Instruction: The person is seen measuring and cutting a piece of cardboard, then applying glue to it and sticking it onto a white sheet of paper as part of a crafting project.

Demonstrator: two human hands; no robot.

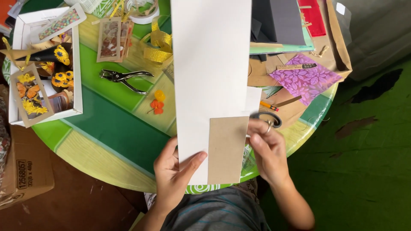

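Held up close over the round green-and-yellow striped worktop (120, 137): tall white sheet of card (209, 64) with small rectangular piece of brown cardboard (227, 149) laid against its lower right corner, edges lined up as if for sizing. Left hand (173, 173) pinching white sheet from below, thumb pressed flat across the front to keep both layers from slipping. Right hand (266, 149) with fingers curled on the right edge of the brown piece, steadying it flush; ring on one finger. Just behind right hand, black-handled scissors (267, 117) and short orange pencil (269, 105), within easy reach. Farther left on worktop, metal hole punch (124, 78), small orange paper flower (156, 106), coil of gold glitter ribbon (159, 46). White shallow box of sunflower and butterfly cut-outs (43, 64) parked at left rim, purple leaf-embossed paper (305, 77) at right.
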